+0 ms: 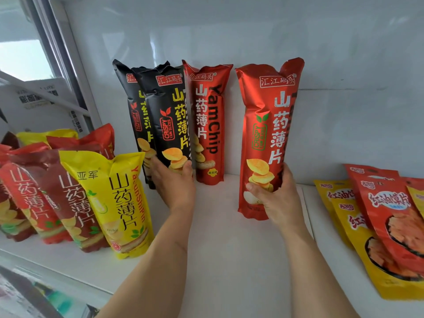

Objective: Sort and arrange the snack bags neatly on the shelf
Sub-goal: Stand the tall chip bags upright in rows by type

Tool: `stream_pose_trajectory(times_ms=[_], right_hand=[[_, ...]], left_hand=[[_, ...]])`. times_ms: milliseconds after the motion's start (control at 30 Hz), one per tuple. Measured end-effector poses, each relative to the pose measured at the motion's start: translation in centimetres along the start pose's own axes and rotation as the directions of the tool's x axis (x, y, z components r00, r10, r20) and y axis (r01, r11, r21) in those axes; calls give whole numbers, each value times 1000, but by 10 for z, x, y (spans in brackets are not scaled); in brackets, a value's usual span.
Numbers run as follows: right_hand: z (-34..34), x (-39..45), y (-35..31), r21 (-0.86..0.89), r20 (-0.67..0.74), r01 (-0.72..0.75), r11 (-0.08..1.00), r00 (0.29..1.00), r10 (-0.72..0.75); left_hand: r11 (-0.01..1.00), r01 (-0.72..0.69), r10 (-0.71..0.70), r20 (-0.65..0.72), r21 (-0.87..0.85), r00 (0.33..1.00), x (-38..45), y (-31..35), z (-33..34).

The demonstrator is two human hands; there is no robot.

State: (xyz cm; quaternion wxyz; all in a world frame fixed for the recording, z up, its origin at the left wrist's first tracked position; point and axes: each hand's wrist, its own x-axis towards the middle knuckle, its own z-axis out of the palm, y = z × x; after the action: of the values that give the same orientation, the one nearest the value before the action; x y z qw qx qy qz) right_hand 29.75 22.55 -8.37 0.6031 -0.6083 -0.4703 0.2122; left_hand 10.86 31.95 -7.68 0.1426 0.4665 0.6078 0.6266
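White shelf (229,260), right hand (273,198) gripping upright red bag (268,125), left hand (174,180) clasping upright black bag (169,120)

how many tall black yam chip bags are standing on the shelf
2. One black bag stands in front, held near its base by the left hand; a second black bag stands behind it, partly covered. More could be hidden behind.

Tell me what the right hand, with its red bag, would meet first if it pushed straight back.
Probably the white back wall. The right hand and its red bag stand right of the other red bag, though depth is unclear.
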Motion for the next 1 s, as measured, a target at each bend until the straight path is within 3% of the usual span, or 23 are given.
stream_pose_trajectory(times_ms=[67, 133, 233, 300, 400, 500, 733, 1000], right_hand=[[1, -2, -1, 27, 6, -6, 1000, 1000, 5], [2, -4, -3, 46, 11, -17, 999, 1000, 17], [3, -6, -2, 69, 13, -21, 997, 1000, 21], [2, -7, 1, 78, 23, -27, 997, 999, 25], [-2, -7, 5, 98, 41, -41, 994, 998, 37], [-6, -6, 2, 78, 42, -40, 996, 998, 37], [-10, -4, -2, 40, 36, -58, 998, 998, 57], [-15, -6, 0, 47, 28, -73, 996, 997, 72]], left_hand=[[981, -183, 188, -88, 59, 978, -11, 8, -1], [914, -403, 404, -116, 40, 907, -23, 13, 2], [844, -524, 532, 55, -114, 845, -29, 21, 13], [875, -426, 472, 207, -231, 857, -30, 25, 21], [917, -235, 337, 311, -323, 889, -24, 22, 34], [933, -99, 230, 363, -345, 903, -15, 15, 48], [949, 59, 69, 390, -309, 918, 3, 21, 71], [903, 248, -60, 469, -352, 881, 20, 13, 84]])
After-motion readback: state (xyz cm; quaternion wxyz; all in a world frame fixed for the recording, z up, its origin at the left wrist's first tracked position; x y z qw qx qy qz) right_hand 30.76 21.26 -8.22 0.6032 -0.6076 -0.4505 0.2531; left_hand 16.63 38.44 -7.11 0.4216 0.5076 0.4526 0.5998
